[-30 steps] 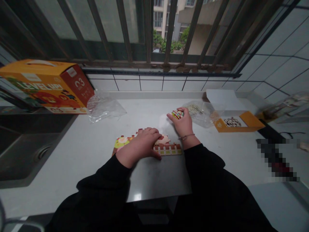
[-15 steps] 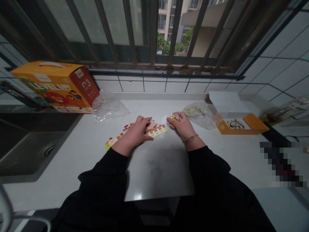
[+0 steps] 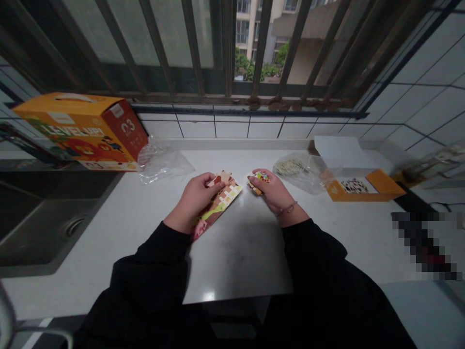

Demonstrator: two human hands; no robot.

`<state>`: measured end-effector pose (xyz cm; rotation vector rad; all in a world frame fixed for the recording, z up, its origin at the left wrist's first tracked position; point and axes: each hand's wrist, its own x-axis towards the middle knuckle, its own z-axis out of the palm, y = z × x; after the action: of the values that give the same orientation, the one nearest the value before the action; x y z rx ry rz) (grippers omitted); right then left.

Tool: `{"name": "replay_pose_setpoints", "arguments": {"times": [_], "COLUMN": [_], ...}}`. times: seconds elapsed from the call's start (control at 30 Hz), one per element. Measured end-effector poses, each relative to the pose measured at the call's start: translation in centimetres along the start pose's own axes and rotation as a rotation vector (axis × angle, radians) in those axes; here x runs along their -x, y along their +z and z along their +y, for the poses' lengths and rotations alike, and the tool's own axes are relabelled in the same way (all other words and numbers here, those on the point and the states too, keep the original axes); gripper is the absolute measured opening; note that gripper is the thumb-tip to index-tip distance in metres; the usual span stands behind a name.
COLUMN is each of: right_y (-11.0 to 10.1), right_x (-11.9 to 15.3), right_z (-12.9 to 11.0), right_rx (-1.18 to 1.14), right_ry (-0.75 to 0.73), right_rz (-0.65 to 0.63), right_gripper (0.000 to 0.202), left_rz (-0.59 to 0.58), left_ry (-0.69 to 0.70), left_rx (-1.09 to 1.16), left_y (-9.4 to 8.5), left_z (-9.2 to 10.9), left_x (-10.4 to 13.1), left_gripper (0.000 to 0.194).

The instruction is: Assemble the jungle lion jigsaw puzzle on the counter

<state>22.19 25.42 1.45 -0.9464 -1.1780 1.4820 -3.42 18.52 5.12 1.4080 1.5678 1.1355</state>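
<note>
A strip of joined jigsaw puzzle pieces (image 3: pixel 218 205) with a white fence, green and pink print slants over the counter. My left hand (image 3: pixel 198 194) is closed on its far end, thumb on top and fingers beneath. Part of the strip is hidden under that hand. To the right, my right hand (image 3: pixel 274 191) pinches a few colourful puzzle pieces (image 3: pixel 259 178), a small gap away from the strip. How many pieces it holds I cannot tell.
An orange carton (image 3: pixel 80 133) stands at the back left beside the sink (image 3: pixel 29 232), with a crumpled clear bag (image 3: pixel 163 162) near it. At right lie a clear bag with pale contents (image 3: pixel 294 166) and an open orange box (image 3: pixel 388 189) holding dark-and-white pieces. Counter (image 3: pixel 152 177) borders them.
My left hand has moved back to the left and now grips the strip with its thumb on top. The strip has swung to a steeper slant. My right hand has shifted slightly left.
</note>
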Motion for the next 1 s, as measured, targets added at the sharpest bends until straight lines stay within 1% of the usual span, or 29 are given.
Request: {"name": "replay_pose_setpoints", "arguments": {"times": [0.07, 0.1, 0.13, 0.2, 0.23, 0.27, 0.33, 0.4, 0.43, 0.5, 0.53, 0.57, 0.6, 0.7, 0.73, 0.77, 0.8, 0.87, 0.9, 0.93, 1.0], "right_y": [0.1, 0.2, 0.3, 0.3, 0.4, 0.4, 0.4, 0.5, 0.5, 0.5, 0.6, 0.6, 0.6, 0.6, 0.6, 0.6, 0.6, 0.6, 0.7, 0.7, 0.7], "right_x": [0.0, 0.1, 0.1, 0.1, 0.1, 0.1, 0.1, 0.0, 0.0, 0.1, 0.1, 0.1, 0.1, 0.2, 0.2, 0.2, 0.2, 0.2, 0.2, 0.2, 0.2], "right_z": [-0.3, -0.4, -0.6, -0.8, -0.8, -0.8, -0.7, -0.6, -0.5, -0.4, -0.3, -0.3, -0.3, -0.2, -0.2, -0.2, -0.2, -0.2, -0.1, -0.1, 0.0], "right_rx": [-0.075, -0.105, -0.126, -0.141, -0.139, -0.135, -0.13, -0.13, -0.133, -0.139, -0.14, -0.138, -0.134, -0.117, -0.113, -0.108, -0.101, -0.084, -0.078, -0.075, -0.073], "right_ry": [0.004, 0.007, 0.01, 0.018, 0.024, 0.03, 0.041, 0.046, 0.048, 0.058, 0.065, 0.072, 0.078, 0.083, 0.084, 0.084, 0.083, 0.083, 0.084, 0.086, 0.088], "right_rz": [0.031, 0.047, 0.062, 0.086, 0.096, 0.105, 0.117, 0.113, 0.103, 0.074, 0.061, 0.051, 0.046, 0.04, 0.036, 0.031, 0.028, 0.026, 0.027, 0.028, 0.031], "right_gripper": [0.064, 0.066, 0.067, 0.069, 0.07, 0.07, 0.07, 0.069, 0.069, 0.069, 0.07, 0.07, 0.07, 0.069, 0.069, 0.069, 0.068, 0.067, 0.066, 0.066, 0.066], "left_rz": [0.037, 0.062, 0.082, 0.101, 0.091, 0.071, 0.039, 0.05, 0.074, 0.118, 0.12, 0.101, 0.062, -0.091, -0.113, -0.106, -0.077, -0.002, 0.016, 0.016, -0.019], "left_ry": [-0.042, -0.052, -0.057, -0.066, -0.071, -0.074, -0.064, -0.039, -0.028, -0.015, -0.017, -0.022, -0.031, -0.037, -0.021, 0.006, 0.042, 0.128, 0.16, 0.176, 0.159], "left_rx": [0.161, 0.168, 0.125, -0.027, -0.08, -0.087, 0.018, 0.086, 0.047, -0.121, -0.18, -0.179, -0.114, 0.206, 0.232, 0.178, 0.054, -0.297, -0.462, -0.589, -0.722], "left_y": [0.1, 0.0, 0.0, -0.1, 0.0, 0.0, 0.1, 0.0, -0.1, -0.2, -0.2, -0.1, 0.1, 1.1, 1.5, 1.8, 2.0, 2.3, 2.3, 2.3, 2.4], "left_z": [0.0, -0.1, -0.1, -0.3, -0.3, -0.4, -0.4, -0.4, -0.4, -0.5, -0.5, -0.5, -0.5, -0.3, -0.3, -0.2, -0.2, -0.3, -0.4, -0.4, -0.4], "left_x": [-0.1, -0.1, -0.1, -0.1, -0.1, -0.1, -0.1, -0.2, -0.2, -0.3, -0.2, -0.2, -0.1, 0.3, 0.4, 0.5, 0.6, 0.7, 0.7, 0.8, 0.8], "left_gripper": [0.042, 0.042, 0.039, 0.031, 0.028, 0.026, 0.03, 0.033, 0.032, 0.027, 0.026, 0.026, 0.028, 0.041, 0.044, 0.045, 0.045, 0.048, 0.05, 0.052, 0.051]}}
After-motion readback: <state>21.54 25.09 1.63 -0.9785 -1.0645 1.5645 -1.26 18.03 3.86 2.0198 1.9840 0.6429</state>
